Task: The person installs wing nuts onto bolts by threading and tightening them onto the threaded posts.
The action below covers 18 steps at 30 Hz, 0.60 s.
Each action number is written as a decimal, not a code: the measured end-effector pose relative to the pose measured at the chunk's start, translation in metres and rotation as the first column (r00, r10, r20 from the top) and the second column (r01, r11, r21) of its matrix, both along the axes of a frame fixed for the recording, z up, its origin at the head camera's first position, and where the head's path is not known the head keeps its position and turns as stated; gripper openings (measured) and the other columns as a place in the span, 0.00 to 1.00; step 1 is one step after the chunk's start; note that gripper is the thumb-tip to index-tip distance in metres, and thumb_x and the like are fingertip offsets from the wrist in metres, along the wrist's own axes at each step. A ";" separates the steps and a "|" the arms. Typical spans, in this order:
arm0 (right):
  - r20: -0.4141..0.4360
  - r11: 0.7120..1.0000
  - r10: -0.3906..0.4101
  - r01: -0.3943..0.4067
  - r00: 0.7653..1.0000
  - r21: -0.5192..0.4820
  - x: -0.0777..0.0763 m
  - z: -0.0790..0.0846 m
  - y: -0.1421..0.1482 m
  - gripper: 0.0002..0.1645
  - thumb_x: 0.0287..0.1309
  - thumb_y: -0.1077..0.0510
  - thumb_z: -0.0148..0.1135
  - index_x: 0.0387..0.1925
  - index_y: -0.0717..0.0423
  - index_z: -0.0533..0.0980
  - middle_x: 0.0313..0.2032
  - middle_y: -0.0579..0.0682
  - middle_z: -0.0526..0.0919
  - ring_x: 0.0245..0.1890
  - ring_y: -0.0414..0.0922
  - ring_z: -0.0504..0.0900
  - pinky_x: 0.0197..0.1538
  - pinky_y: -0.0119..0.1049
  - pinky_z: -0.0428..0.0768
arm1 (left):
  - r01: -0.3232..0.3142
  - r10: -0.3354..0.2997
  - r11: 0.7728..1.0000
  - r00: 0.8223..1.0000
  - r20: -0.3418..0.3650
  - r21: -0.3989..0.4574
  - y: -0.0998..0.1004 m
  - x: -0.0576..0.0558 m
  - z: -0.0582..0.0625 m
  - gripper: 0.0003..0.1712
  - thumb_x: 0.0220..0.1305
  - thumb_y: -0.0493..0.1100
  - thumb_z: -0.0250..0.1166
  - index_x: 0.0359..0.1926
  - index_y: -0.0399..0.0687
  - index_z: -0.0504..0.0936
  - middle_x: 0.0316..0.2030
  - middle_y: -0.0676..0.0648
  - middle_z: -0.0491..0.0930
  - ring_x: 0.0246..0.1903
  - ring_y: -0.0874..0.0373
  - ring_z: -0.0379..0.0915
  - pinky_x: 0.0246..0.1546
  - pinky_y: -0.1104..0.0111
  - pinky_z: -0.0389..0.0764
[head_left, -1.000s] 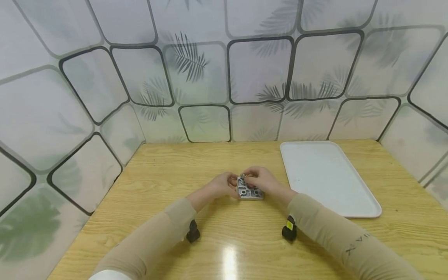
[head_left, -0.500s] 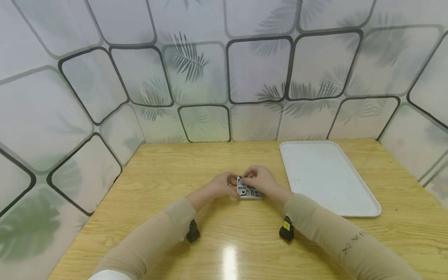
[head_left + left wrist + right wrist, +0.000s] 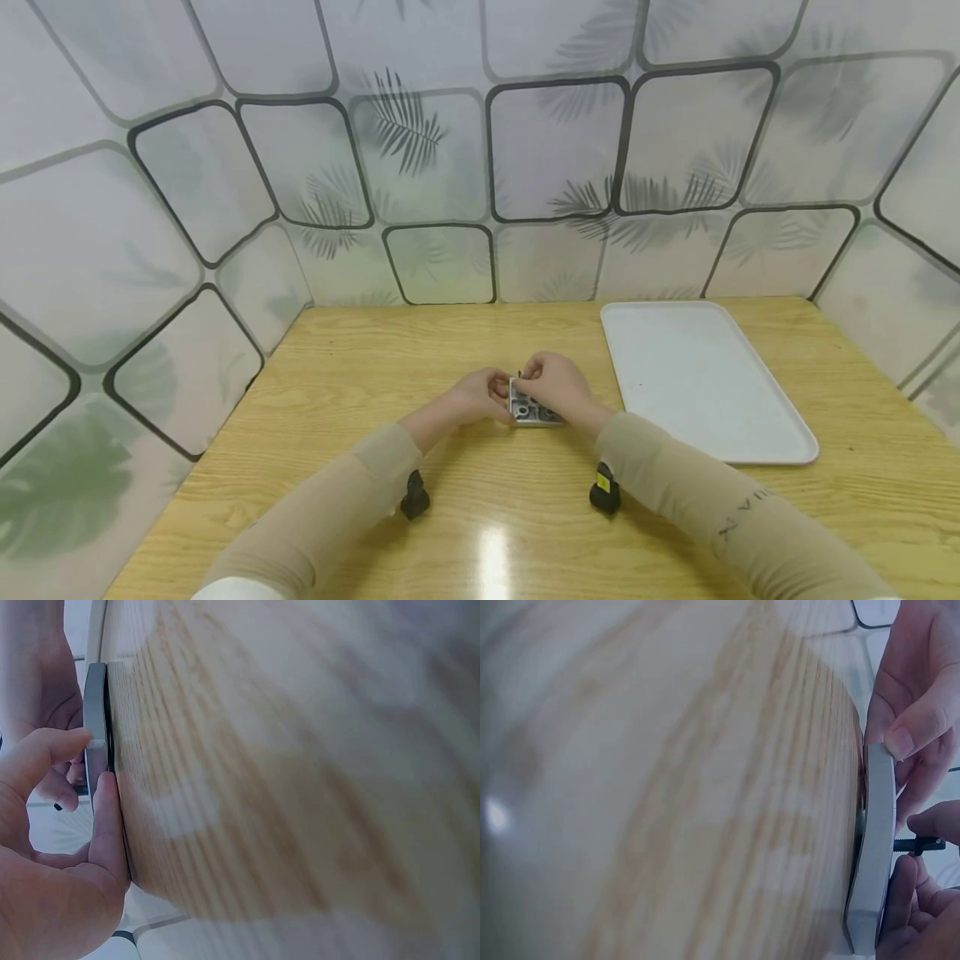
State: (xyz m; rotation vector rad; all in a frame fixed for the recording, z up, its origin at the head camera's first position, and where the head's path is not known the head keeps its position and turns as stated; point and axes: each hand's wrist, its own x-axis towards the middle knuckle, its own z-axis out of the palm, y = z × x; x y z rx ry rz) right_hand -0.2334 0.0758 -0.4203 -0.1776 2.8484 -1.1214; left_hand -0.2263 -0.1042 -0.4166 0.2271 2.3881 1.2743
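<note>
A grey metal plate (image 3: 523, 412) with ring-shaped raised holes lies on the wooden table between both hands. My left hand (image 3: 474, 397) grips its left side, the thumb at the near corner; in the left wrist view the thumb and a finger press the plate's edge (image 3: 95, 712). Above the plate's far part, my right hand (image 3: 561, 387) pinches a black bolt (image 3: 921, 844) between thumb and fingers. The right wrist view shows the bolt's threaded end pointing at the plate's face; whether it sits in a hole I cannot tell. The right hand hides the plate's far right part.
A white tray (image 3: 697, 383) lies on the table (image 3: 360, 358) to the right, beyond the right forearm. Black wrist cameras hang below each sleeve. A patterned curtain (image 3: 555, 150) stands behind the table and at both sides.
The right hand has turned and shifted slightly away over the plate, its wrist swinging left, with the bolt in its fingers. The left hand and plate stay where they were.
</note>
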 end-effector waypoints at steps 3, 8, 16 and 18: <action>0.005 1.000 0.014 -0.013 1.000 -0.012 -0.001 -0.002 0.002 0.15 0.64 0.48 0.72 0.37 0.55 0.81 0.39 0.53 0.87 0.39 0.47 0.80 0.40 0.35 0.75 | -0.002 0.002 1.000 1.000 0.000 -0.003 0.000 0.000 0.000 0.46 0.53 0.33 0.79 0.73 0.35 0.71 0.53 0.42 0.81 0.49 0.54 0.79 0.57 0.64 0.81; 0.057 0.984 0.070 -0.060 0.996 -0.169 -0.004 -0.004 0.010 0.18 0.69 0.50 0.66 0.45 0.62 0.82 0.39 0.56 0.87 0.35 0.43 0.83 0.40 0.32 0.80 | -0.008 0.008 1.000 1.000 0.006 0.001 0.001 0.000 -0.001 0.46 0.53 0.32 0.80 0.72 0.35 0.72 0.54 0.42 0.80 0.49 0.54 0.79 0.58 0.64 0.81; 0.107 0.874 0.165 -0.095 0.981 -0.477 -0.012 -0.008 0.018 0.20 0.71 0.64 0.49 0.53 0.78 0.77 0.31 0.53 0.84 0.26 0.36 0.80 0.34 0.26 0.84 | -0.019 0.019 1.000 1.000 0.002 0.020 0.002 -0.001 -0.001 0.46 0.52 0.30 0.80 0.72 0.34 0.71 0.54 0.40 0.81 0.48 0.54 0.80 0.56 0.65 0.82; 0.110 0.875 0.171 -0.100 0.979 -0.473 -0.012 -0.008 0.018 0.21 0.69 0.65 0.50 0.54 0.78 0.78 0.32 0.54 0.85 0.27 0.36 0.80 0.35 0.26 0.84 | -0.019 0.019 1.000 1.000 0.000 0.019 0.002 -0.001 -0.001 0.46 0.52 0.30 0.80 0.72 0.34 0.72 0.53 0.40 0.82 0.48 0.54 0.80 0.55 0.66 0.82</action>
